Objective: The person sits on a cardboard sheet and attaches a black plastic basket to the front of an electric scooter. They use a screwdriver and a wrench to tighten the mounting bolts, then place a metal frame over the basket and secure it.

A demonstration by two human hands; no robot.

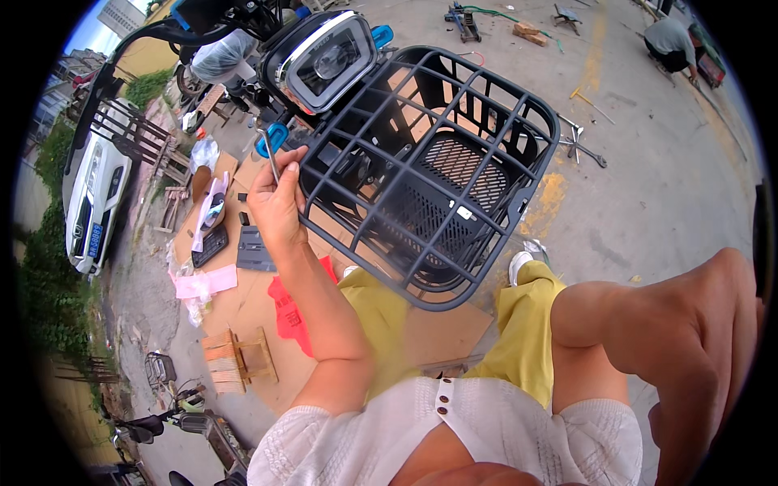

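Observation:
A slim silver metal rod-like tool point(271, 155) stands up from the fingers of my left hand point(278, 198), which is closed around it. That hand is beside the left edge of a dark grey plastic basket point(454, 306), its fingertips close to the rim; I cannot tell whether they touch. The basket has a grid across its top and slotted walls. Just above it is an angular headlight point(328, 63) of an electric bike, with a blue-cased part point(273, 139) below left. My right hand point(703, 381) is raised close to the camera at the right edge, its fingers not clear.
Flattened cardboard point(304, 377) lies under the bike, with a red cloth or bag point(290, 316) and a small wooden stool point(237, 359) on it. Right of the basket are a cross wrench point(574, 144) and a yellow-handled tool point(590, 101). Another person point(671, 49) crouches far right. A white car point(101, 186) stands left.

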